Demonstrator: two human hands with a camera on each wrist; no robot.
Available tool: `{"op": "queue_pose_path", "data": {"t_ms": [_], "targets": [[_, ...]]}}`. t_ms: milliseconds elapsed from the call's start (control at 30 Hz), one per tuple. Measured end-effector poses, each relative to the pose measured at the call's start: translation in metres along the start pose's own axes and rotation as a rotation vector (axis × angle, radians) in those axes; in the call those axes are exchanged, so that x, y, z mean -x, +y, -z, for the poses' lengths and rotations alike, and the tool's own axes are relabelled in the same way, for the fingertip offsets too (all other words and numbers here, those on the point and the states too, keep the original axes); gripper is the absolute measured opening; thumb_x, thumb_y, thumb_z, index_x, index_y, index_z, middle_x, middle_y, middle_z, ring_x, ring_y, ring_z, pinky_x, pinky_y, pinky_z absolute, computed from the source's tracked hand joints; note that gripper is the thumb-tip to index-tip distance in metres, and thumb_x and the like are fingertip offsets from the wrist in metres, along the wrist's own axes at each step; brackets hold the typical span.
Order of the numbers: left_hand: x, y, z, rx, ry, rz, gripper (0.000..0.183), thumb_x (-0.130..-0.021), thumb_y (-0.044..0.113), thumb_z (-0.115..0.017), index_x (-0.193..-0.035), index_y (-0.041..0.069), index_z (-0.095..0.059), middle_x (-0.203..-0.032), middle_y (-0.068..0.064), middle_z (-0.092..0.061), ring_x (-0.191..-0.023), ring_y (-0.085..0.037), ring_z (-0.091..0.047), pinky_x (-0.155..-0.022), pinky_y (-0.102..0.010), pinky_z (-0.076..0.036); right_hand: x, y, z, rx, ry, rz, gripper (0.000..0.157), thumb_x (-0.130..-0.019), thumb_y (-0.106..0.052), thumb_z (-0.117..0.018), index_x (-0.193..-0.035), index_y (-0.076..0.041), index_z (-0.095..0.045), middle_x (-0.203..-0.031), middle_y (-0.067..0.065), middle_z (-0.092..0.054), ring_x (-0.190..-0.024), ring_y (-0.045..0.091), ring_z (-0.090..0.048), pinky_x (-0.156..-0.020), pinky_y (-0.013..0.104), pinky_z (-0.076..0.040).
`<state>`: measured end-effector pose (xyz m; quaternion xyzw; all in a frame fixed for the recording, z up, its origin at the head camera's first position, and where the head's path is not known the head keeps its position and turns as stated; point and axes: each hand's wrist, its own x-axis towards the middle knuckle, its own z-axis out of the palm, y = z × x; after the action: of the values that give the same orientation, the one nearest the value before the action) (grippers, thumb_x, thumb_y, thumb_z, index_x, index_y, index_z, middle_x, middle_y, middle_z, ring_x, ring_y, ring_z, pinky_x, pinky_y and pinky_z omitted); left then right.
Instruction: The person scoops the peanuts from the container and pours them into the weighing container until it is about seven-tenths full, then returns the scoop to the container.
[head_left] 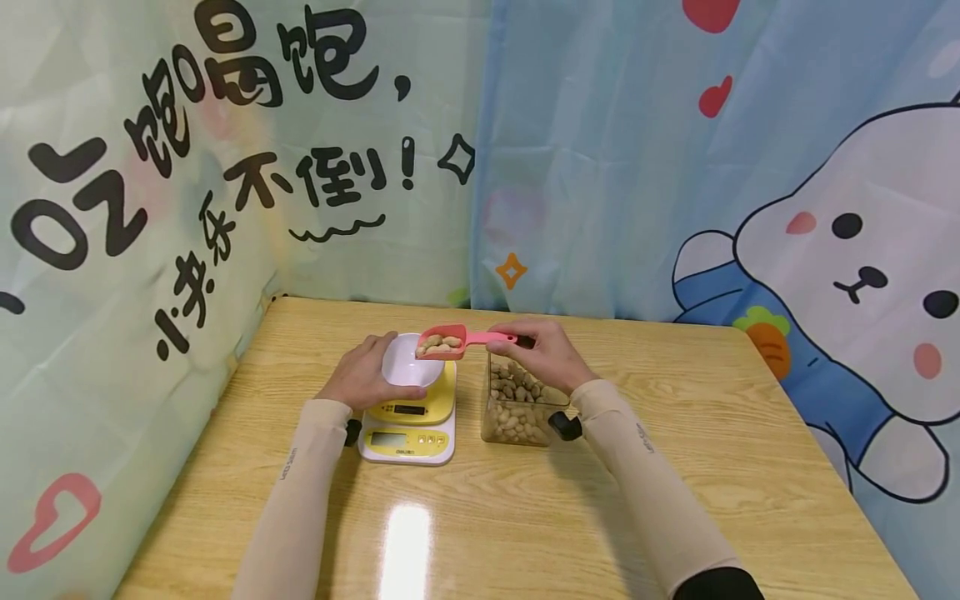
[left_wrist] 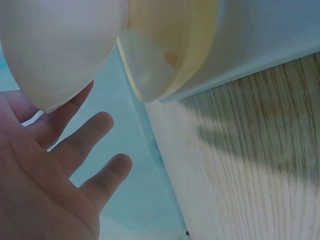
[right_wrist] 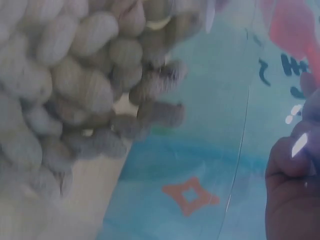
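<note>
My left hand (head_left: 360, 377) (left_wrist: 47, 165) holds a white bowl (head_left: 408, 368) (left_wrist: 60, 50), thumb at its near side and fingers around the far left. Below it is a yellow and white kitchen scale (head_left: 408, 444) (left_wrist: 200, 50). Between thumb and fingers, my right hand (head_left: 546, 354) (right_wrist: 295, 185) pinches the handle of a pink scoop (head_left: 480, 338) (right_wrist: 292, 30). Unshelled peanuts (head_left: 441, 344) lie in the scoop, which overlaps the bowl's right rim in the head view. Beneath my right hand stands a clear container (head_left: 489, 425) of peanuts (head_left: 517, 387) (right_wrist: 75, 85).
The wooden table (head_left: 480, 517) reaches a printed cloth backdrop (head_left: 585, 167) at the back and left. A black wrist device (head_left: 565, 426) on the right arm sits beside the container's near right corner.
</note>
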<state>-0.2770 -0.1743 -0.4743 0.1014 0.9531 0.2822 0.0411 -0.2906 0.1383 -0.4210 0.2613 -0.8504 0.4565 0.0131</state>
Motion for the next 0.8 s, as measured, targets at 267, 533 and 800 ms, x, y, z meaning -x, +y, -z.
{"op": "queue_pose_path", "data": {"t_ms": [267, 533, 800], "targets": [[0.000, -0.002, -0.002, 0.002, 0.009, -0.018, 0.119, -0.070, 0.071, -0.080, -0.160, 0.011, -0.030, -0.148, -0.016, -0.046, -0.123, -0.034, -0.052, -0.101, -0.050, -0.047, -0.005, -0.002, -0.010, 0.080, -0.066, 0.010, 0.033, -0.095, -0.037, -0.072, -0.118, -0.014, -0.077, -0.104, 0.002, -0.072, -0.070, 0.017, -0.055, -0.063, 0.030, -0.048], [0.002, 0.000, -0.001, 0.006, 0.003, 0.006, 0.119, -0.071, 0.070, -0.080, -0.161, 0.012, -0.028, -0.150, -0.017, -0.044, -0.121, -0.034, -0.052, -0.100, -0.051, -0.049, -0.010, -0.013, -0.011, 0.159, -0.129, 0.045, 0.027, -0.096, -0.035, -0.071, -0.113, -0.015, -0.078, -0.081, -0.002, -0.067, -0.065, 0.017, -0.052, -0.059, 0.030, -0.045], [0.003, 0.003, 0.000, 0.002, -0.005, 0.002, 0.118, -0.072, 0.069, -0.079, -0.161, 0.012, -0.027, -0.150, -0.017, -0.044, -0.122, -0.035, -0.051, -0.103, -0.052, -0.046, -0.011, -0.023, -0.008, 0.211, -0.188, 0.029, 0.028, -0.098, -0.032, -0.070, -0.117, -0.013, -0.077, -0.076, -0.001, -0.064, -0.059, 0.015, -0.046, -0.055, 0.029, -0.040]]}}
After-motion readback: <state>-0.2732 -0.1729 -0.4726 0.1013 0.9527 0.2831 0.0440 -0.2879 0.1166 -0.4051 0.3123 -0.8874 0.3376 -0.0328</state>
